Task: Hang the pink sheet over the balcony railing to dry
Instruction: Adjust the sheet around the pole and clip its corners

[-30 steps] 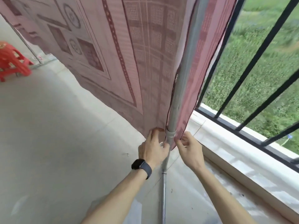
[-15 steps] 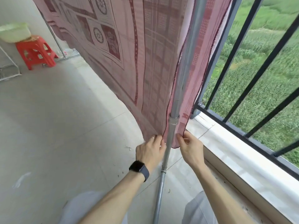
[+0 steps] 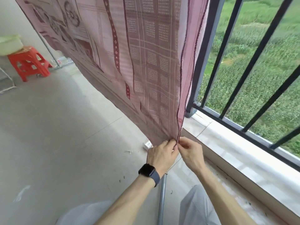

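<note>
The large pink woven sheet with dark red borders and a checked, dotted pattern already hangs in two layers from some support above the top of the view; what it is draped over cannot be seen, though it falls just beside the black metal balcony railing with its slanting bars. The hanging itself looks largely done — what remains, by the look of it, is the squaring up. Both hands meet at the sheet's lowest corner: the left hand, with a ring on one finger and a dark smartwatch on the wrist, has its fingers closed in a pinch on the near layer's edge, while the right hand is likewise closed, thumb and fingertips nipping the dark hem of the far layer. The two hems lie touching between the fingers, so the person seems to be matching the corners so both halves hang evenly. Below the hands a grey metal pole runs down toward the pale concrete floor. Well apart, at the far left, a red plastic stool carries a pale green basin. Left to do: let go, and perhaps smooth the slanting lower edge.
</note>
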{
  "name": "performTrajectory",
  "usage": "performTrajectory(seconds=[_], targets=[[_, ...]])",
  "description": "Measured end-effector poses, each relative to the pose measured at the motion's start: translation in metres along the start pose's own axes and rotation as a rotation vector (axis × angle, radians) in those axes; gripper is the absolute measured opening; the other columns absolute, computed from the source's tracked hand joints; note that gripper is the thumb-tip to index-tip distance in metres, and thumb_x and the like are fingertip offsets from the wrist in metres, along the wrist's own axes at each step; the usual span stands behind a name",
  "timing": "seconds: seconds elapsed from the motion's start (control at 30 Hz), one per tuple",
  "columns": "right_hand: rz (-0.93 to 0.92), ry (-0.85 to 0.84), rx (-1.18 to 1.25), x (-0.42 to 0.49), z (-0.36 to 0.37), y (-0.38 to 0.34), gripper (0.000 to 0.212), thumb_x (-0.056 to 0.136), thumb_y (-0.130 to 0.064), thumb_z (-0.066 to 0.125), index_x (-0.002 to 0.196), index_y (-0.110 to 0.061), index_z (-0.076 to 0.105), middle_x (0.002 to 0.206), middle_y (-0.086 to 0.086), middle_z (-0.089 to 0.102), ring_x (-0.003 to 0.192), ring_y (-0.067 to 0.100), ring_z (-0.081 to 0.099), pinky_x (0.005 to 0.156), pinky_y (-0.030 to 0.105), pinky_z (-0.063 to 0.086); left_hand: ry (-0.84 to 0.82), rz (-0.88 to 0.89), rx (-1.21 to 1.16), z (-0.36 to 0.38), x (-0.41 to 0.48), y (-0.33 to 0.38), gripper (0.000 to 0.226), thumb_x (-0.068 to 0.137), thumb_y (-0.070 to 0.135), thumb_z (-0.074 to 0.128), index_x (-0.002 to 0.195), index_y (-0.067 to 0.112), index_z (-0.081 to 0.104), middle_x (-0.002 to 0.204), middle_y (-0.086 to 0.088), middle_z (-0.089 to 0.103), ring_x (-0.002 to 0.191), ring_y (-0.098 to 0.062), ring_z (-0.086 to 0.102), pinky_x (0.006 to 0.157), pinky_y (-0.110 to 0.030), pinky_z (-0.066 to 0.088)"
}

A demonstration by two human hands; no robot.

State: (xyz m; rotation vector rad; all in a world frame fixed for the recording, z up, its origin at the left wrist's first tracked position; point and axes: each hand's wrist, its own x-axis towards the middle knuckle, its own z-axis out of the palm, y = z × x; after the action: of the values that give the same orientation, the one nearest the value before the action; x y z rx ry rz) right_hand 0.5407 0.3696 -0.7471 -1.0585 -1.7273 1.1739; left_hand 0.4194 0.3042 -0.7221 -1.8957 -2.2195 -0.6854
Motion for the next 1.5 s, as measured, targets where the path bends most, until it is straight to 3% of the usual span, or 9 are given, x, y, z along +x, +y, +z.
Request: performTrajectory(seconds=[0.27, 0.43, 0.57, 0.63, 0.77, 0.9, 1.13, 1.27, 1.5], targets=[[-0.096, -0.047, -0.132, -0.021, 0.009, 0.011, 0.042, 0.087, -0.011, 0.064, 0.107, -0.048, 0.069, 0.108, -0.027, 0.067, 0.098, 0.006, 0.066, 0.083, 0.012, 0.049, -0.209, 0.041, -0.083, -0.008, 0.009, -0.004, 0.024, 0.097, 0.044, 0.046, 0.101, 0.025, 0.061, 0.103, 0.000, 0.068, 0.090, -0.032, 0.065, 0.061, -0.035, 0.040], [-0.056, 0.154, -0.171, -0.022, 0.018, 0.018, 0.024, 0.087, -0.004, 0.071, 0.096, -0.026, 0.079, 0.085, -0.030, 0.065, 0.083, -0.005, 0.062, 0.072, 0.005, 0.042, -0.354, 0.098, -0.037, -0.027, 0.018, -0.010, 0.027, 0.097, 0.049, 0.044, 0.111, 0.032, 0.059, 0.121, 0.008, 0.058, 0.097, -0.028, 0.065, 0.070, -0.036, 0.047], [-0.033, 0.137, -0.203, -0.021, 0.018, 0.015, 0.019, 0.091, -0.008, 0.068, 0.101, -0.021, 0.079, 0.088, -0.017, 0.069, 0.083, 0.000, 0.063, 0.077, 0.017, 0.046, -0.251, 0.391, 0.208, -0.062, 0.027, -0.019, 0.012, 0.093, 0.034, 0.059, 0.103, 0.029, 0.059, 0.094, 0.003, 0.061, 0.068, -0.028, 0.068, 0.050, -0.034, 0.050], [-0.049, 0.134, -0.242, -0.020, 0.017, 0.015, 0.020, 0.094, -0.007, 0.064, 0.103, -0.018, 0.078, 0.092, -0.005, 0.072, 0.086, 0.012, 0.065, 0.079, 0.029, 0.050, -0.170, 0.629, 0.374, -0.078, 0.035, -0.020, 0.027, 0.080, 0.017, 0.067, 0.104, 0.028, 0.064, 0.078, 0.003, 0.061, 0.048, -0.023, 0.061, 0.040, -0.027, 0.043], [-0.112, 0.106, -0.298, -0.021, 0.022, 0.012, 0.025, 0.090, 0.004, 0.057, 0.102, -0.009, 0.075, 0.092, 0.012, 0.071, 0.089, 0.032, 0.064, 0.079, 0.045, 0.050, -0.276, 0.828, 0.738, -0.093, 0.051, 0.005, 0.056, 0.086, 0.018, 0.038, 0.141, 0.029, 0.047, 0.102, -0.001, 0.069, 0.065, -0.019, 0.069, 0.051, -0.025, 0.039], [-0.035, 0.137, -0.216, -0.024, 0.025, 0.014, 0.033, 0.095, -0.004, 0.057, 0.121, -0.019, 0.071, 0.100, 0.005, 0.074, 0.093, 0.025, 0.066, 0.083, 0.041, 0.052, -0.509, 0.581, 0.690, -0.067, 0.055, 0.027, 0.037, 0.095, 0.014, 0.040, 0.132, 0.012, 0.047, 0.118, -0.011, 0.064, 0.102, -0.030, 0.068, 0.067, -0.032, 0.032], [0.162, 0.266, 0.073, -0.032, 0.027, 0.009, 0.027, 0.091, -0.019, 0.071, 0.107, -0.036, 0.057, 0.083, -0.022, 0.073, 0.080, -0.001, 0.068, 0.068, 0.012, 0.049, -0.504, 0.259, 0.475, -0.041, 0.044, 0.025, 0.026, 0.092, 0.020, 0.053, 0.118, 0.023, 0.058, 0.111, -0.007, 0.066, 0.102, -0.029, 0.067, 0.069, -0.032, 0.036], [0.222, 0.376, 0.197, -0.043, 0.026, -0.002, 0.016, 0.085, -0.024, 0.078, 0.085, -0.031, 0.064, 0.081, -0.013, 0.071, 0.074, 0.002, 0.066, 0.065, 0.016, 0.051, -0.491, -0.021, 0.250, -0.031, 0.045, 0.025, 0.017, 0.092, 0.020, 0.052, 0.105, 0.019, 0.063, 0.109, -0.012, 0.069, 0.103, -0.034, 0.066, 0.070, -0.035, 0.044], [0.242, 0.126, 0.527, -0.065, 0.019, -0.018, 0.011, 0.081, -0.007, 0.073, 0.085, -0.017, 0.077, 0.076, 0.005, 0.073, 0.068, 0.011, 0.064, 0.064, 0.021, 0.051, -0.383, -0.556, -0.558, -0.015, 0.034, 0.036, 0.006, 0.097, 0.021, 0.044, 0.094, 0.022, 0.049, 0.099, -0.010, 0.066, 0.096, -0.034, 0.060, 0.077, -0.035, 0.045]])
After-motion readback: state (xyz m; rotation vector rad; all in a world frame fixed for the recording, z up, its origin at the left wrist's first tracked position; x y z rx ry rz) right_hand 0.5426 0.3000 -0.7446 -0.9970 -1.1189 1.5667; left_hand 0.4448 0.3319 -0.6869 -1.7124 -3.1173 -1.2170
